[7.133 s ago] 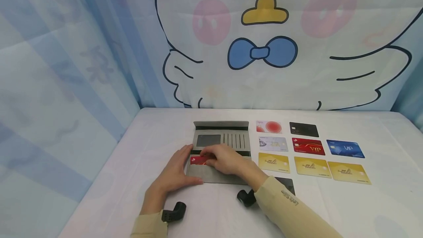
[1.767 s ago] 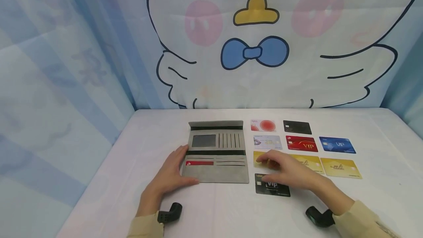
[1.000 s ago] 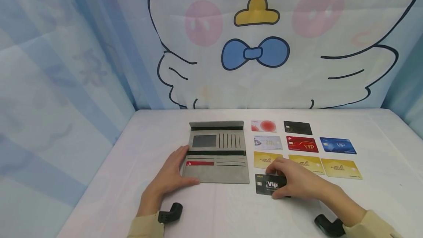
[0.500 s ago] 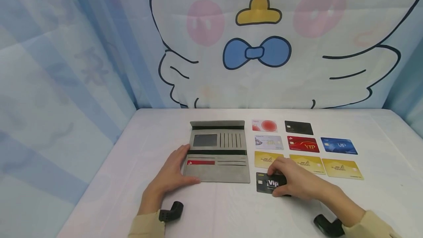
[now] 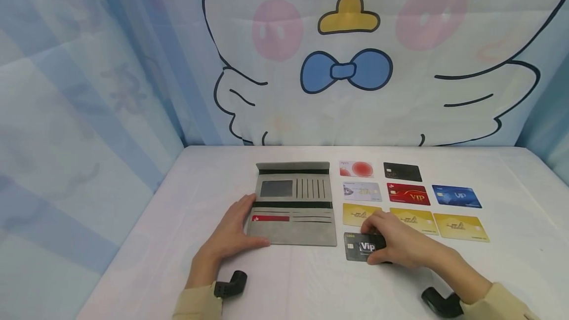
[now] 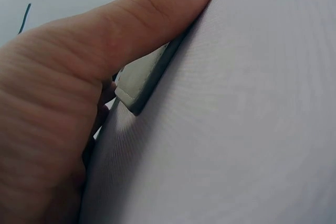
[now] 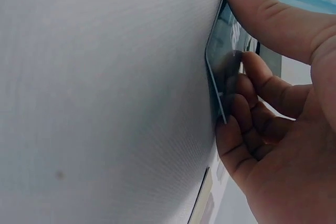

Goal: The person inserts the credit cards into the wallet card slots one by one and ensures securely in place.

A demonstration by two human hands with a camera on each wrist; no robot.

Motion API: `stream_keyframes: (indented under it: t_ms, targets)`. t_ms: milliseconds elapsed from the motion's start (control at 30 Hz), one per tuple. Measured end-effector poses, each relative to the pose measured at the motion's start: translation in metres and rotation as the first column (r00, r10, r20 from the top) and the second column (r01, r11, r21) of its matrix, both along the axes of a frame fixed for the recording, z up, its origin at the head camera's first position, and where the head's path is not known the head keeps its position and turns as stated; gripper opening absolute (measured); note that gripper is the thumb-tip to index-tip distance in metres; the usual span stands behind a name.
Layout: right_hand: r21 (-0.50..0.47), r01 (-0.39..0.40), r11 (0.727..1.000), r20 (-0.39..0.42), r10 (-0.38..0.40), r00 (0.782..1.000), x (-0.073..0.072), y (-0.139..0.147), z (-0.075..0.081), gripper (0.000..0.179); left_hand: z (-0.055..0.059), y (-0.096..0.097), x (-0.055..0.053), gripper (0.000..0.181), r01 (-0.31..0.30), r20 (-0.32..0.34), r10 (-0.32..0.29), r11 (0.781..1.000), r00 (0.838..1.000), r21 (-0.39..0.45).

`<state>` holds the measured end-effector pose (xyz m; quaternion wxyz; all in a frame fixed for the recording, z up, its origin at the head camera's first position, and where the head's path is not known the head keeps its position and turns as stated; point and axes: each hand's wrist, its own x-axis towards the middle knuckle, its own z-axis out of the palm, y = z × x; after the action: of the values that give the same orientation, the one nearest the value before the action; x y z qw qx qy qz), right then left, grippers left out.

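Observation:
A grey wallet [image 5: 302, 235] lies unfolded on the white table, a strip of red card [image 5: 270, 218] showing from one of its slots. Along its left side rests my left hand [image 5: 228, 228], fingers fairly straight and thumb at the lower edge; the left wrist view shows that thumb [image 6: 163, 6] lying on the wallet's border. My right hand [image 5: 402, 241] pinches a black VIP card [image 5: 354, 247] by its right end, between thumb and fingers. In the right wrist view the card [image 7: 223, 51] is slightly bowed, with one edge close over the tabletop.
Behind the right hand, gold cards [image 5: 461, 226] form a row. Farther back lie a red VIP card [image 5: 408, 194], a blue card [image 5: 456, 196], a silver card [image 5: 361, 191], a black card [image 5: 402, 172] and a white card with red circles [image 5: 356, 169]. A cartoon curtain [image 5: 346, 112] hangs behind.
The red card has slid down into its wallet slot. My right hand has left the wallet, moved right and taken hold of the black VIP card. The left hand stays by the wallet.

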<state>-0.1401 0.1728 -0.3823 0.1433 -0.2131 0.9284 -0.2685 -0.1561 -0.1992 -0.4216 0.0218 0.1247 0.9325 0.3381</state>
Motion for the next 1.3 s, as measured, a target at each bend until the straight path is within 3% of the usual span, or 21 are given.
stream_keyframes:
  t_ms: [367, 700, 1300]
  targets:
    - [-0.057, 0.048, 0.997, 0.020, -0.047, 0.999, 0.003, 0.001, -0.001, 0.045, 0.000, 0.000, 0.000, 0.113, -0.005, -0.003, 0.005, 1.000, 1.000, -0.001]
    - [-0.096, -0.007, 0.995, -0.024, 0.005, 1.000, -0.001, 0.008, -0.001, 0.031, -0.001, -0.001, 0.000, 0.114, 0.000, -0.015, 0.000, 1.000, 1.000, 0.002]
    - [-0.225, -0.068, 0.972, 0.031, 0.076, 0.997, -0.010, 0.014, -0.002, 0.021, -0.001, 0.001, -0.001, 0.113, 0.007, -0.026, -0.007, 1.000, 1.000, 0.003]
